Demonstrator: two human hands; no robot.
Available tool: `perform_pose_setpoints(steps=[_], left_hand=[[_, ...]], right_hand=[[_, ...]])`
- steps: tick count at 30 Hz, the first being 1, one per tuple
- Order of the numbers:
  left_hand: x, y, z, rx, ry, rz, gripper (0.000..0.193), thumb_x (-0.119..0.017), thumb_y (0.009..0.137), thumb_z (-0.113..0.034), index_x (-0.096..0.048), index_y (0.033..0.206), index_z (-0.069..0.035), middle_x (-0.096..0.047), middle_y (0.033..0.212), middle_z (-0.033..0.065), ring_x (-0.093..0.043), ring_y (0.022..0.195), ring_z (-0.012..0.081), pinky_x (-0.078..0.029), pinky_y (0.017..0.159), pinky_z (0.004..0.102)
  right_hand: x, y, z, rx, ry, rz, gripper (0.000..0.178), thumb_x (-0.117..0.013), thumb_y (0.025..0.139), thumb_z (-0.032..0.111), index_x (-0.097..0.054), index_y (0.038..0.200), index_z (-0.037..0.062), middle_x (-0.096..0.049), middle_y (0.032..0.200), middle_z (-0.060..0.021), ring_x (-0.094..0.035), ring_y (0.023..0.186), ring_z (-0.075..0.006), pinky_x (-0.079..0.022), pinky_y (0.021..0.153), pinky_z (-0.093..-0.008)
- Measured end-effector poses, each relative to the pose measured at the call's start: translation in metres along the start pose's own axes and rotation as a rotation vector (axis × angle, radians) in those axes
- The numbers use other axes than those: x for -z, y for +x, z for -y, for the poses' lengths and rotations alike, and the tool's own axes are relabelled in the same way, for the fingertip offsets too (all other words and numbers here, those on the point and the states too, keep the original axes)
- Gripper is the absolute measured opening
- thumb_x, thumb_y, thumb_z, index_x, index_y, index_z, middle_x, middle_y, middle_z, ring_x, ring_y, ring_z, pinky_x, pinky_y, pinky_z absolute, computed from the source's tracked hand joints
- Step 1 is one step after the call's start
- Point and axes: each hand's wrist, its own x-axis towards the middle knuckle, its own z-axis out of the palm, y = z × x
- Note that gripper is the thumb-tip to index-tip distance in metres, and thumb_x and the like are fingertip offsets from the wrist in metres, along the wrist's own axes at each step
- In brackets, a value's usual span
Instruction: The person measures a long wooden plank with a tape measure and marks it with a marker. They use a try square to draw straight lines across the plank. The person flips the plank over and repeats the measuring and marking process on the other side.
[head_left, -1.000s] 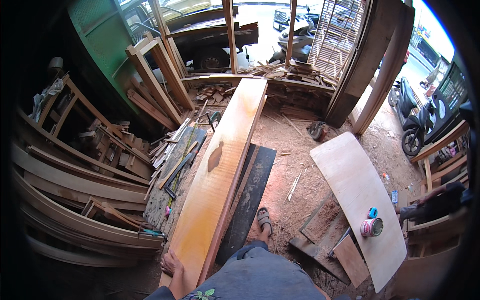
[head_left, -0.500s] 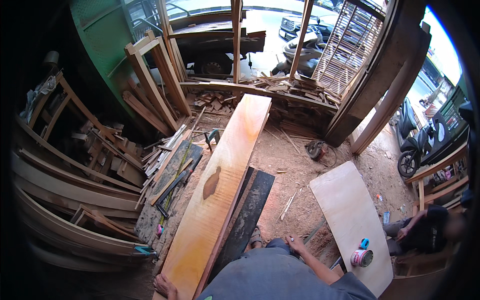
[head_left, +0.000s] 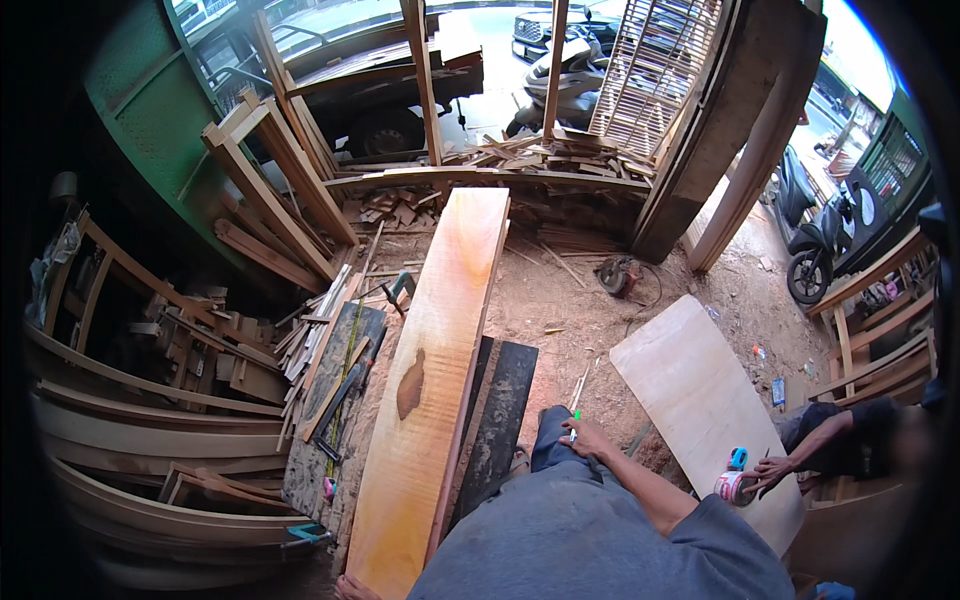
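Note:
A long wooden plank (head_left: 425, 330), with a dark brown patch on its face, stretches away from me on my left. At its near end, my left hand (head_left: 355, 588) grips the edge, partly cut off by the lower rim of the picture. My right hand (head_left: 590, 440) is closed round a slim green-and-white pen-like stick (head_left: 574, 428), held over my thigh. A dark, scuffed board (head_left: 503, 410) lies beside the plank, on its right.
A co-worker's hand (head_left: 772, 473) touches a small can (head_left: 735, 487) on a pale plywood sheet (head_left: 690, 380), beside a blue tape measure (head_left: 738, 458). A power tool (head_left: 618, 275) sits on the sawdust-covered floor. Left of the plank are a clamp (head_left: 400, 290) and a hammer (head_left: 328, 446).
My view has shifted, and the scene sits further left. The pen-like stick now shows in my right hand. The co-worker's arm has reached over to the can.

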Motion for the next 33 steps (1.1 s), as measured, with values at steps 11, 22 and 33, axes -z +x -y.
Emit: perform_pose_setpoints(steps=[11, 22, 33], left_hand=[[-0.040, 0.009, -0.085, -0.141, -0.133, -0.508, 0.064, -0.057, 0.103, -0.052, -0.056, 0.144, -0.003, -0.053, 0.151, 0.0203, -0.045, 0.145, 0.0397, -0.032, 0.119, 0.0568], [-0.021, -0.003, -0.342, -0.189, -0.212, -0.023, 0.091, -0.077, 0.088, -0.054, -0.044, 0.156, -0.003, -0.041, 0.162, 0.0231, -0.033, 0.153, 0.0399, -0.018, 0.129, 0.0515], [-0.009, 0.022, -0.341, -0.143, -0.397, 0.108, 0.086, -0.096, 0.071, -0.031, -0.056, 0.141, -0.002, -0.055, 0.139, 0.0246, -0.052, 0.132, 0.0419, -0.042, 0.114, 0.0493]], right_hand=[[0.023, 0.066, 0.004, -0.040, 0.088, 0.178, 0.055, -0.076, 0.093, 0.046, -0.069, 0.130, 0.0056, -0.071, 0.126, -0.0252, -0.068, 0.117, -0.0420, -0.054, 0.097, -0.0485], [0.093, 0.187, 0.026, -0.086, 0.490, 0.048, 0.039, -0.077, 0.096, 0.029, -0.072, 0.120, -0.0013, -0.077, 0.105, -0.0188, -0.075, 0.095, -0.0272, -0.060, 0.082, -0.0398], [0.200, 0.412, 0.119, 0.054, 0.641, -0.312, 0.039, -0.076, 0.096, 0.028, -0.067, 0.123, 0.0009, -0.077, 0.089, -0.0126, -0.074, 0.074, -0.0176, -0.057, 0.066, -0.0330]])
